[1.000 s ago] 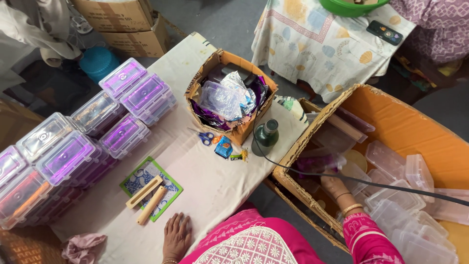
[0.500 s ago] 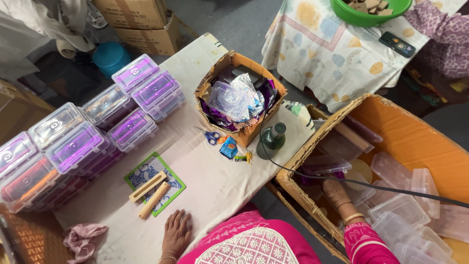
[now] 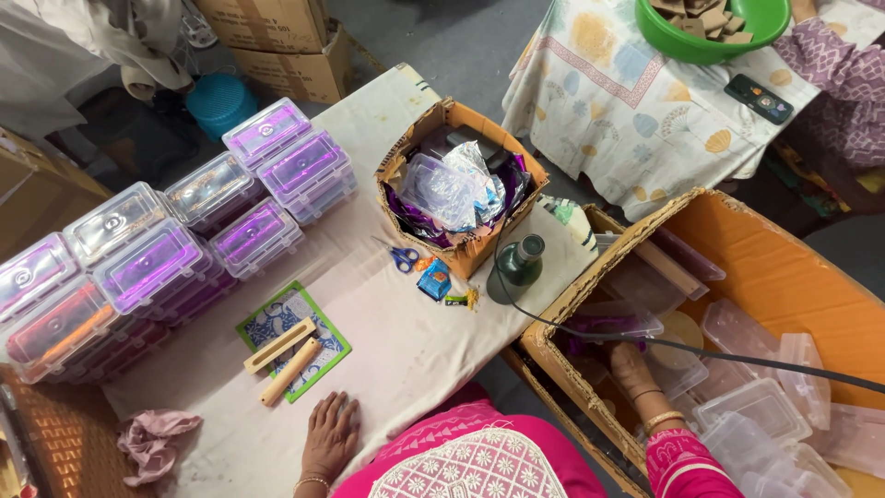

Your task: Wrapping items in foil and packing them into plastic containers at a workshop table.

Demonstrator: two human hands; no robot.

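**Right hand down in the carton, left hand flat on the cloth**

A cloth-covered surface (image 3: pixel 387 341) ran from the lower left of the frame toward the upper middle, its near edge at the person's body. Stacked clear boxes with purple contents (image 3: pixel 166 249) took up its left side, leaving open cloth down the middle and lower part. A small cardboard box of wrappers (image 3: pixel 456 189) sat near the far right edge, with scissors (image 3: pixel 401 258) and a green bottle (image 3: pixel 516 267) just beside it.

At the lower right, a large orange-lined carton (image 3: pixel 774 277) stood against the surface's edge, holding clear plastic containers (image 3: pixel 756 406). The right hand (image 3: pixel 631 364) reached down into it, forearm pointing up-frame, fingers at a clear container with purple inside (image 3: pixel 613 323), whose long axis lay roughly left to right. Whether that grip was closed on it could not be told.

The left hand (image 3: pixel 330 435) lay palm-down, fingers spread and holding nothing, near a green-edged card (image 3: pixel 293 339) bearing two wooden sticks (image 3: pixel 284 358) that pointed toward the upper right.
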